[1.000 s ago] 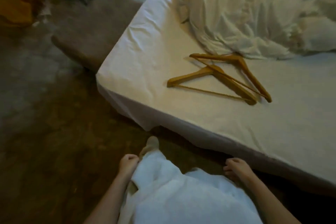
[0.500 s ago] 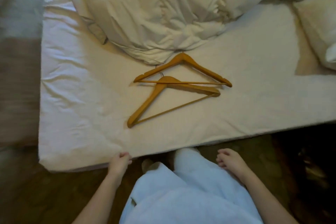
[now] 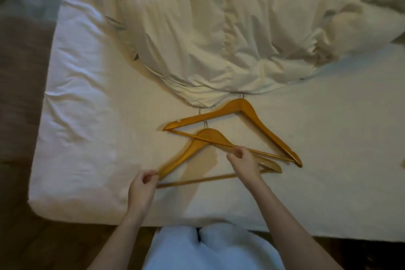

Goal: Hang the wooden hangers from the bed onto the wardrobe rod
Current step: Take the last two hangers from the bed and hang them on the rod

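Head view: a rumpled duvet (image 3: 219, 39) covers the far bed (image 3: 87, 116), its edge over the far hanger's (image 3: 260, 125) hook. Two wooden hangers overlap on the sheet. Left hand (image 3: 142, 186) pinches the near hanger's (image 3: 186, 153) end; right hand (image 3: 243, 162) grips the far hanger's crossbar.

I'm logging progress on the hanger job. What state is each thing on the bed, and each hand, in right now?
Near hanger: lying on the bed, left end pinched by the left hand.
Far hanger: lying on the bed, its bar crossing over the near hanger.
Left hand: closed on the near hanger's end.
Right hand: closed on the far hanger's bar where the two cross.
Duvet: crumpled, covering the far hanger's hook.
Sheet: wrinkled.
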